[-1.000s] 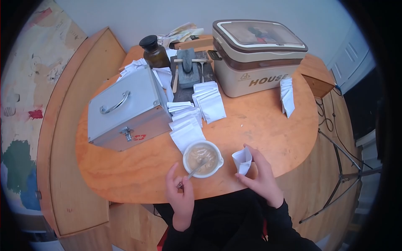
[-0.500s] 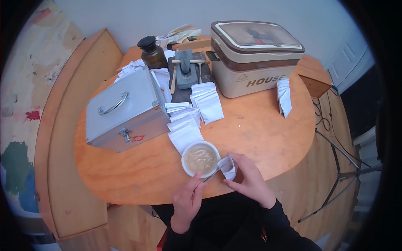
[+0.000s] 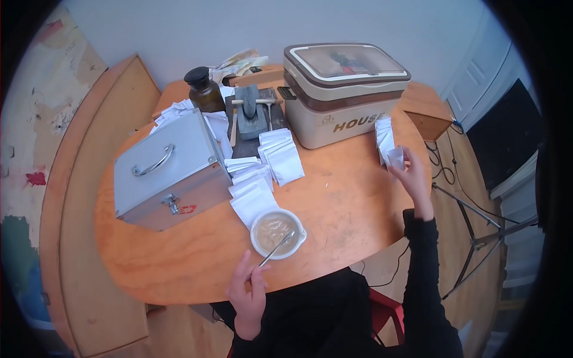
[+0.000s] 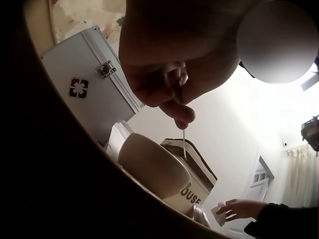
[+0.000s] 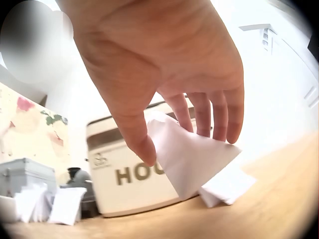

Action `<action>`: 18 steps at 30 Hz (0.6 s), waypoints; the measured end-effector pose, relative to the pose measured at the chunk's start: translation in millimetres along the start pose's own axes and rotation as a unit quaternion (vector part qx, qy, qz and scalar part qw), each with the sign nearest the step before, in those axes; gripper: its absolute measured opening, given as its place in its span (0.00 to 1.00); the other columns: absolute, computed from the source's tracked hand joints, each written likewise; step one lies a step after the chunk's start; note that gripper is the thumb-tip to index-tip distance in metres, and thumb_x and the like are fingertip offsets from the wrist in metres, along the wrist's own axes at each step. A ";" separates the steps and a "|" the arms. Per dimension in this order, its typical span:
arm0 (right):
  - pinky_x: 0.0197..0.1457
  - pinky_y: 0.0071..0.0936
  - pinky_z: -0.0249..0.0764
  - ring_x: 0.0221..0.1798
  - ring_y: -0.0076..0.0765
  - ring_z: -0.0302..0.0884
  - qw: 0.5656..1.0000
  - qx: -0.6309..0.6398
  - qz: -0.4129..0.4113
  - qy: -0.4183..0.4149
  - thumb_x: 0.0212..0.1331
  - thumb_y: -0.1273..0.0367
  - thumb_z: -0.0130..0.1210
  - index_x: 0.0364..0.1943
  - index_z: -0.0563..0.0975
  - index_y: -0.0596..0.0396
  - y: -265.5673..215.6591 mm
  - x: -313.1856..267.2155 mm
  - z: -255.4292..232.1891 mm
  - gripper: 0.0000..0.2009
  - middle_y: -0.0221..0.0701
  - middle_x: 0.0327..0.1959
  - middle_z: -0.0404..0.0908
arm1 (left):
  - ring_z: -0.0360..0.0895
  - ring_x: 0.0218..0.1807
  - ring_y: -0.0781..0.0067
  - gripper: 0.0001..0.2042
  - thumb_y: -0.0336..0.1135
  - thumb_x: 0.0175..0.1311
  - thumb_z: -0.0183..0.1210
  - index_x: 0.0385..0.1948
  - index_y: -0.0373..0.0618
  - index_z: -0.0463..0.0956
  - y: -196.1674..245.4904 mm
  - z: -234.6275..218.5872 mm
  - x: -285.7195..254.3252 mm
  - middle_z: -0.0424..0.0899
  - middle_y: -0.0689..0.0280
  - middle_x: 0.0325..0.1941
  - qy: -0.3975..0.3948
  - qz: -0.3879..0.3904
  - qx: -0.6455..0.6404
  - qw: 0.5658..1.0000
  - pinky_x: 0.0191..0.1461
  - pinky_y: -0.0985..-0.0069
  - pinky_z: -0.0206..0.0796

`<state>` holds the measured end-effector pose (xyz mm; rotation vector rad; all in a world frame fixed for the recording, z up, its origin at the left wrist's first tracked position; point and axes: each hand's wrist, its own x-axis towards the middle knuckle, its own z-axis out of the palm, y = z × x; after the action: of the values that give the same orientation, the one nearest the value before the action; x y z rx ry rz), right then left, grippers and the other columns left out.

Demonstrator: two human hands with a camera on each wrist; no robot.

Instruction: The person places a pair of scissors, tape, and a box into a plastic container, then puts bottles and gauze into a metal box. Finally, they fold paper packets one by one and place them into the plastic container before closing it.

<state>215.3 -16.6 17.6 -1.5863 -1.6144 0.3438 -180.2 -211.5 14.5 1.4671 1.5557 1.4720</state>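
- Nearest your body, your left hand (image 3: 248, 296), apart from the right, pinches a metal spoon (image 3: 277, 247).
- Just ahead of your left hand: white bowl (image 3: 255, 244) containing a pale mixture, the spoon's head over it.
- Farther forward, your right hand (image 3: 415, 179) pinches a white paper packet (image 3: 394, 157) between thumb and fingers.
- Just beyond your right hand: row of packets (image 3: 384, 132).
- Beyond your left hand: silver case (image 3: 173, 179).
- Farthest, ahead of both hands: box lettered HOUSE (image 3: 316, 122).
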 end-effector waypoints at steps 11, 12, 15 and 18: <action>0.53 0.41 0.74 0.53 0.51 0.74 0.976 -0.198 -0.036 -0.087 0.36 0.63 0.75 0.63 0.61 0.67 60.5 43.5 25.1 0.47 0.53 0.51 0.74 | 0.71 0.19 0.84 0.18 0.22 0.68 0.48 0.60 0.35 0.66 -4.4 -10.7 -6.7 0.84 0.60 0.30 0.007 -0.044 -0.007 0.999 0.25 0.86 0.64; 0.54 0.41 0.73 0.54 0.52 0.74 0.982 -0.168 0.003 -0.084 0.36 0.63 0.75 0.62 0.62 0.67 54.2 43.9 25.5 0.46 0.52 0.50 0.74 | 0.71 0.19 0.84 0.18 0.22 0.68 0.48 0.60 0.34 0.66 -4.7 -10.9 -6.2 0.84 0.60 0.30 0.007 -0.041 -0.008 0.999 0.25 0.86 0.64; 0.56 0.41 0.70 0.55 0.54 0.73 0.990 -0.113 0.065 -0.057 0.36 0.63 0.74 0.60 0.64 0.68 30.4 45.7 28.1 0.44 0.51 0.50 0.75 | 0.71 0.19 0.85 0.18 0.22 0.68 0.48 0.59 0.34 0.67 -4.5 -11.3 -5.5 0.84 0.60 0.30 0.008 -0.039 -0.014 0.999 0.25 0.86 0.63; 0.57 0.42 0.70 0.55 0.54 0.72 0.985 -0.169 0.007 0.030 0.38 0.63 0.73 0.59 0.64 0.68 44.8 49.8 39.2 0.42 0.51 0.50 0.74 | 0.70 0.18 0.85 0.17 0.23 0.68 0.49 0.58 0.35 0.68 -5.0 -9.8 -6.1 0.84 0.61 0.30 0.015 -0.043 -0.020 0.999 0.24 0.86 0.63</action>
<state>225.8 50.5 -20.2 -1.8415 -1.6800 0.0254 -189.2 -219.5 10.7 1.3451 1.5788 1.4735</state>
